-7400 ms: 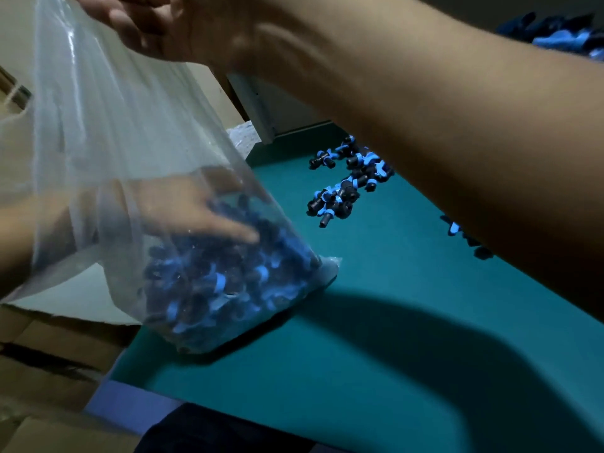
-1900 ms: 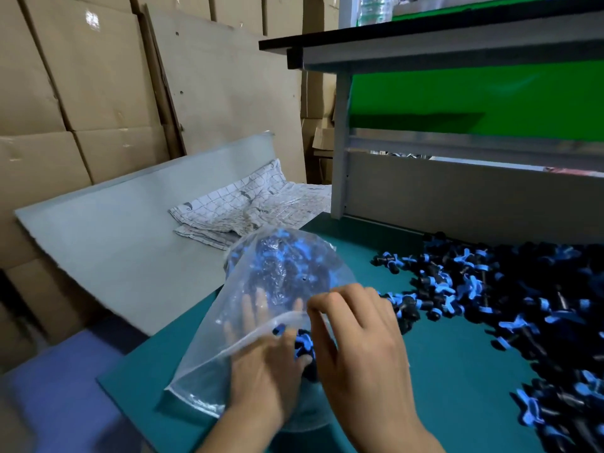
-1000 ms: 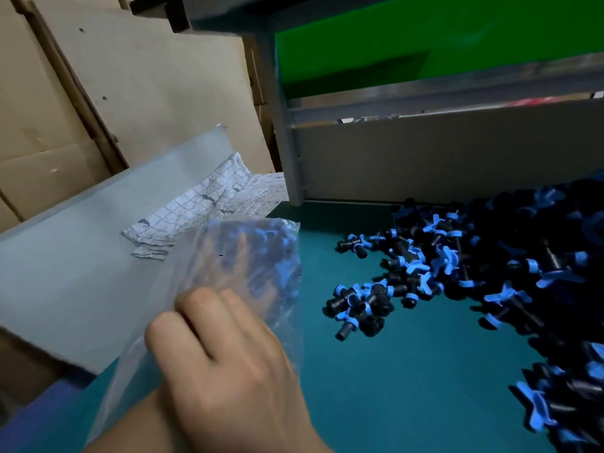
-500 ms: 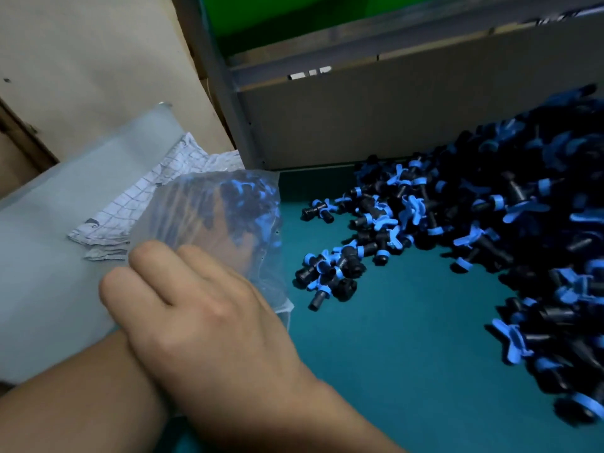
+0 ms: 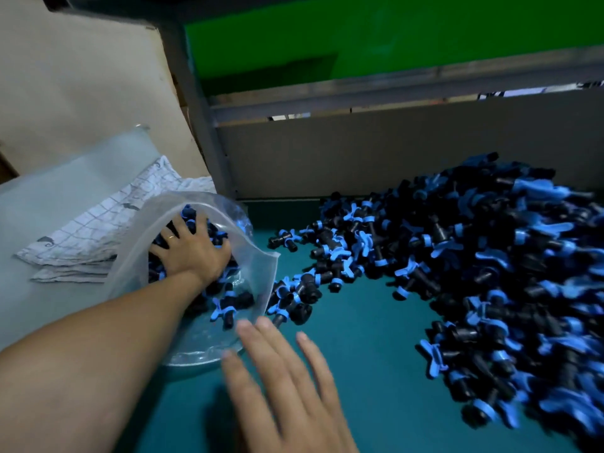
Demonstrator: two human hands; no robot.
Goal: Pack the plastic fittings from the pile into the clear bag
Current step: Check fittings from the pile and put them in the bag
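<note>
The crinkled clear plastic bag [image 5: 209, 341] lies on its side at the left edge of the smooth teal worktop [image 5: 359, 338], its wide mouth gaping toward the near edge; the film is thin and glossy, folded into soft creases along its lower lip. The left hand [image 5: 191, 253] reaches deep inside it, fingers spread and fairly straight, pressing down on the small black-and-blue plastic fittings [image 5: 228, 305] already packed there (a thin ring shows on one finger); it grips nothing that can be seen. The right hand [image 5: 287, 384] hovers flat and open just above the worktop near the bag's mouth, fingers straight and slightly fanned, its fingertips close to the bag's lip; whether they touch the film cannot be told. The large loose pile of fittings [image 5: 490, 273] fills the right side of the worktop up to the back edge, a few strays lying just beside the bag; each piece is a stubby black barrel with a blue collar and a blue winged tab. Beyond the left edge, a folded white cloth with a grey grid pattern [image 5: 108, 223] rests on a pale grey board [image 5: 49, 207].
</note>
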